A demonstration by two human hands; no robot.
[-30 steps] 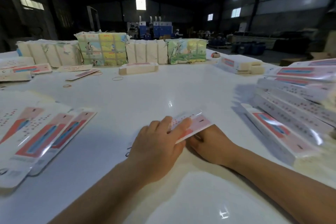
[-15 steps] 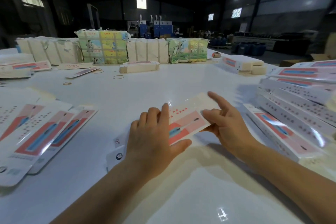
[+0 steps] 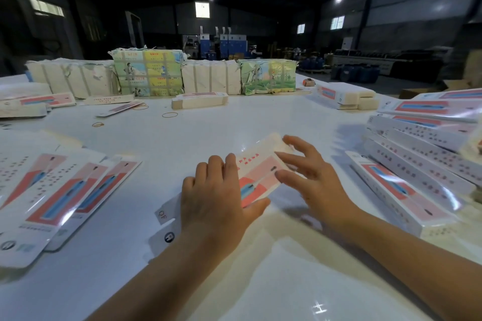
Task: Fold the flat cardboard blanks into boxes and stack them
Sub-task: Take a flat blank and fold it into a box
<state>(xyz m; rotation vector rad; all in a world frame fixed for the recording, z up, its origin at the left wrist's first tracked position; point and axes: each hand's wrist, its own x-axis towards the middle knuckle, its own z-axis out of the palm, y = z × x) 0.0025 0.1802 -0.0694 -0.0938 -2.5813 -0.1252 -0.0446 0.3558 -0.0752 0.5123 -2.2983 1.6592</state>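
Fingers (image 3: pixel 229 167) of the left hand (image 3: pixel 216 198) grasp the blank (image 3: pixel 257 174); right hand (image 3: pixel 315 180) spread, released.
Flat blanks (image 3: pixel 65 190) left, folded boxes (image 3: pixel 417 164) right on the bench (image 3: pixel 260 281).

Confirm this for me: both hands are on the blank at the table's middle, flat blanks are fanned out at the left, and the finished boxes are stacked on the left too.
Not quite. The head view shows the finished boxes stacked on the right. The rest holds: left hand and right hand on the blank, flat blanks fanned at the left.
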